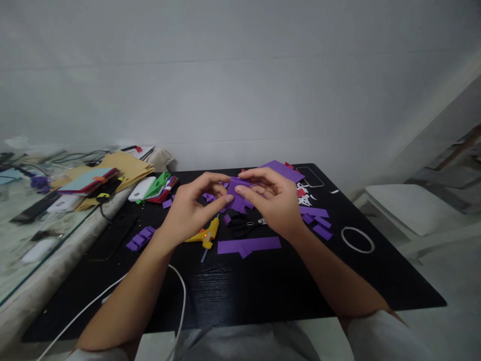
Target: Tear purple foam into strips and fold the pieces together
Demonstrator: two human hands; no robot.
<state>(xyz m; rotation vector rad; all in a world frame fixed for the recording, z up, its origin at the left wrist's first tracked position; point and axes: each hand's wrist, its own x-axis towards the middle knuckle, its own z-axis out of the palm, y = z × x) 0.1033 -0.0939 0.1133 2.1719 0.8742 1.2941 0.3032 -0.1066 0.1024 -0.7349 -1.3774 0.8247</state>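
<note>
A piece of purple paper (236, 200) is held up above the middle of the black table (221, 296). My left hand (201, 203) pinches its left side between thumb and fingers. From the right, my right hand (271, 195) grips it too, thumb across its front. Under the hands lie a yellow glue gun (208, 233) with a small orange light, and dark-handled scissors (244, 226), partly covered by my right hand. Closer to me is a long purple paper strip (259, 244) with a short piece lying across it.
Purple strips (319, 223), white scraps (306, 198) and a white ring (357, 239) are on the right. Left are folded purple pieces (141, 238), a green paper bundle (158, 185) and a white cable (182, 286). A white chair (406, 205) stands beyond the table's right edge.
</note>
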